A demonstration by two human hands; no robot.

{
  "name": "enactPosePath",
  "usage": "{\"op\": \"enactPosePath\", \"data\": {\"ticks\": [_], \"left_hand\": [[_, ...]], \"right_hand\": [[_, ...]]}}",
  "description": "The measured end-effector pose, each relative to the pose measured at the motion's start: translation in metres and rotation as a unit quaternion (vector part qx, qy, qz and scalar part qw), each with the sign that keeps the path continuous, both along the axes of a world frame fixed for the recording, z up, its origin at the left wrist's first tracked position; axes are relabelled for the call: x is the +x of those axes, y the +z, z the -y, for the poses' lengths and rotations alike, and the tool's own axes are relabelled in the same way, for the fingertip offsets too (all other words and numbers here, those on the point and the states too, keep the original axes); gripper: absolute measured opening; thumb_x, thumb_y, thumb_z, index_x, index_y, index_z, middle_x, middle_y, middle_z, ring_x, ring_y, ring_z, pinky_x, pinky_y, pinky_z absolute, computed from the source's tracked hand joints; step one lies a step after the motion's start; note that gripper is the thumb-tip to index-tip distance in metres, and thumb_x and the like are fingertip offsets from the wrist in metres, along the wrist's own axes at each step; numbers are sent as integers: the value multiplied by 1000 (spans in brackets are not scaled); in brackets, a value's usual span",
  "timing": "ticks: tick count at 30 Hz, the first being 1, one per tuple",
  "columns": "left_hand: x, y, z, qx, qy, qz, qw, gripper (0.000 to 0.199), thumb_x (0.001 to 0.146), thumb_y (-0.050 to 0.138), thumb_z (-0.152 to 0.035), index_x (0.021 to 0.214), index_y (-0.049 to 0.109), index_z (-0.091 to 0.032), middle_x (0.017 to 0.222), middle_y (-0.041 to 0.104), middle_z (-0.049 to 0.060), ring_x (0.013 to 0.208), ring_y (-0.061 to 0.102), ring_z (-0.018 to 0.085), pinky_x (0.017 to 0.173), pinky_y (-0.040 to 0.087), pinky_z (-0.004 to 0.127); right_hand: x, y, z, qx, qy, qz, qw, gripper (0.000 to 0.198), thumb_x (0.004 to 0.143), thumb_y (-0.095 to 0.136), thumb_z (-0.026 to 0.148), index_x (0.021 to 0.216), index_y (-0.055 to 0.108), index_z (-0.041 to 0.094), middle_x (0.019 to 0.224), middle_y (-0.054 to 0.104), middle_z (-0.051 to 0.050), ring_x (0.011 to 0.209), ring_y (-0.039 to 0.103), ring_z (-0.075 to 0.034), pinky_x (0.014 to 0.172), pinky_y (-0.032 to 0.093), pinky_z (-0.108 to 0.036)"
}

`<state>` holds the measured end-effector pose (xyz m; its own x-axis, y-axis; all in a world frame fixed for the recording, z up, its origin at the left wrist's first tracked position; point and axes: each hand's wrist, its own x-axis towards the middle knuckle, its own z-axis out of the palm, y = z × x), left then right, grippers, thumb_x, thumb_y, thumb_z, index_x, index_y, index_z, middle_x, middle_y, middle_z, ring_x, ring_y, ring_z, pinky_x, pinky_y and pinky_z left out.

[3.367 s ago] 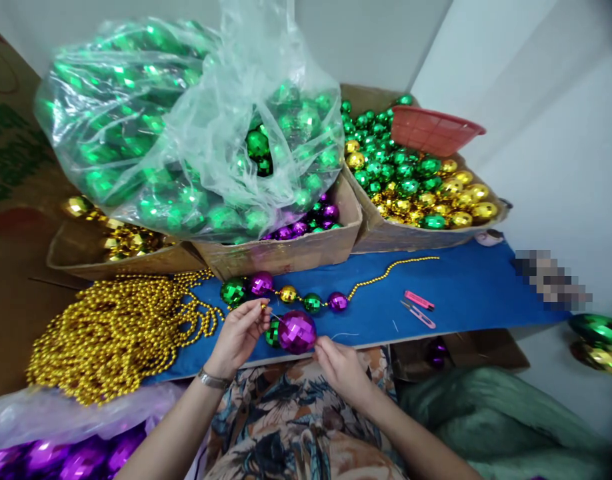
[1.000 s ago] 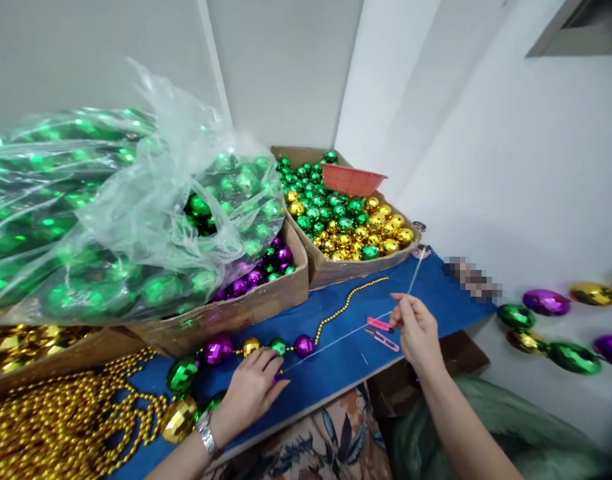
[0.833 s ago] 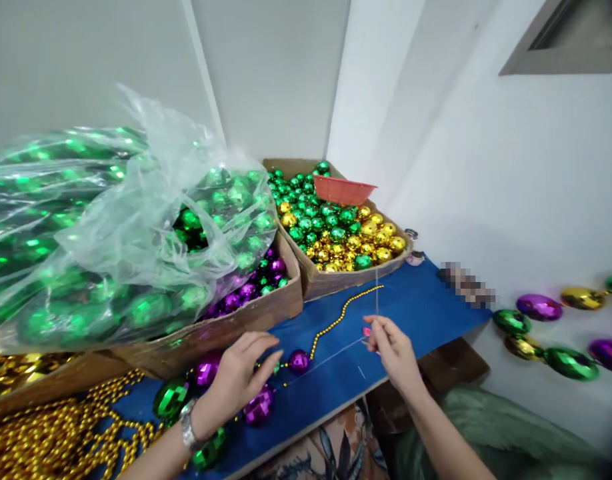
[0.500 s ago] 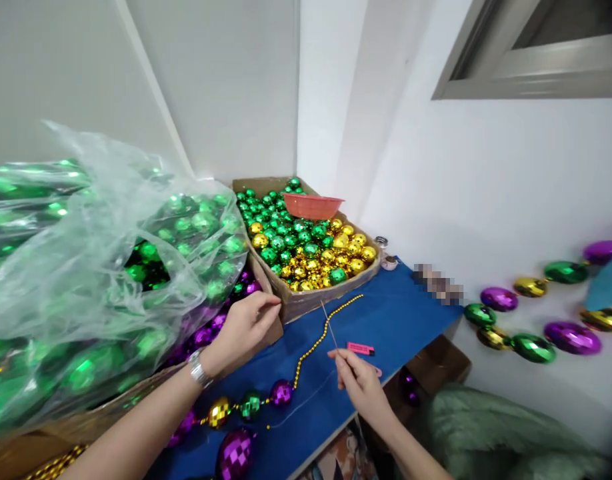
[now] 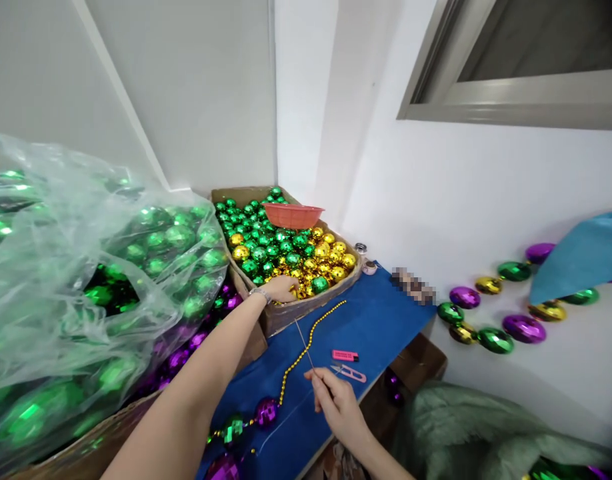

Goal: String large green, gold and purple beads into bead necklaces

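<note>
Left hand (image 5: 280,289) reached gold beads (image 5: 338,273), fingers (image 5: 292,283) partly hidden.

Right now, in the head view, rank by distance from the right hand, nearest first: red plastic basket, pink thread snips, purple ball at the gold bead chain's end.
1. Pink thread snips: just beyond the right hand, on the blue tabletop.
2. Purple ball: to the hand's left.
3. Red plastic basket: farthest, over the cardboard box.
</note>
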<state>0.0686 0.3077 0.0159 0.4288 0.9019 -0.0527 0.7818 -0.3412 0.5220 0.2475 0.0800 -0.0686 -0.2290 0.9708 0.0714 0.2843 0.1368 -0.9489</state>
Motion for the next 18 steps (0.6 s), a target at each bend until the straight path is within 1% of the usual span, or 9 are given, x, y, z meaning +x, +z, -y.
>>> {"op": "enactPosePath", "data": {"ticks": [3, 5, 6, 7, 8, 9, 11, 15, 18], "left_hand": [[-14, 11, 27, 34, 55, 74, 995, 38, 80, 56, -41, 110, 62, -17, 103, 68, 11, 88, 65, 23, 73, 51, 32], [-26, 18, 56, 16, 89, 205, 974, 45, 89, 45, -45, 125, 52, -20, 115, 63, 12, 91, 64, 21, 70, 53, 31], [-32, 21, 73, -19, 103, 310, 945, 47, 90, 45, -47, 129, 48, -22, 115, 63, 11, 89, 65, 20, 68, 53, 30], [-38, 23, 91, -66, 114, 413, 901, 47, 90, 48, -47, 131, 47, -24, 113, 63, 10, 86, 66, 19, 66, 54, 30], [-43, 24, 109, -114, 126, 507, 845, 48, 88, 51, -47, 131, 47, -26, 110, 64, 9, 82, 67, 18, 66, 55, 29], [-48, 23, 126, -158, 137, 579, 788, 47, 87, 55, -47, 129, 48, -27, 107, 65, 7, 80, 68, 18, 67, 55, 30], [-56, 19, 158, -208, 162, 653, 710, 44, 86, 59, -45, 126, 51, -27, 108, 66, 6, 81, 69, 18, 69, 56, 29], [-65, 2, 204, -214, 235, 709, 629, 38, 80, 70, -34, 115, 58, -22, 106, 69, 6, 82, 70, 18, 69, 57, 24], [-70, -11, 224, -240, 286, 731, 571, 34, 85, 62, -39, 110, 61, -16, 105, 70, 11, 84, 70, 19, 74, 58, 27]], "right_hand": [[1, 5, 4, 22, -1, 2, 1000, 38, 99, 38, 43, 105, 63, 15, 59, 55, 1, 54, 57, -11, 55, 44, -19], [2, 7, 7, 36, 3, 9, 999, 35, 100, 38, 40, 107, 63, 16, 59, 55, 2, 54, 58, -10, 56, 44, -19], [1, 8, 10, 43, 9, 15, 999, 33, 100, 38, 38, 107, 62, 16, 60, 56, 2, 54, 58, -10, 56, 44, -18], [0, 9, 12, 52, 17, 22, 998, 32, 100, 39, 37, 108, 62, 17, 61, 57, 2, 54, 58, -10, 57, 45, -18], [-1, 10, 14, 63, 27, 28, 997, 30, 100, 39, 35, 108, 62, 18, 64, 59, 1, 55, 59, -10, 58, 45, -18], [-3, 11, 17, 76, 39, 34, 996, 28, 100, 39, 33, 109, 62, 18, 68, 61, 0, 57, 60, -10, 59, 46, -18], [-8, 14, 22, 105, 64, 41, 991, 25, 99, 40, 29, 109, 61, 19, 80, 66, -3, 68, 64, -12, 66, 48, -19], [-20, 15, 29, 152, 114, 54, 980, 23, 99, 39, 23, 107, 61, 19, 91, 68, -5, 83, 66, -14, 76, 49, -21], [-27, 13, 33, 164, 143, 71, 974, 23, 99, 38, 20, 105, 61, 19, 88, 68, -5, 80, 66, -14, 75, 50, -21]]}}
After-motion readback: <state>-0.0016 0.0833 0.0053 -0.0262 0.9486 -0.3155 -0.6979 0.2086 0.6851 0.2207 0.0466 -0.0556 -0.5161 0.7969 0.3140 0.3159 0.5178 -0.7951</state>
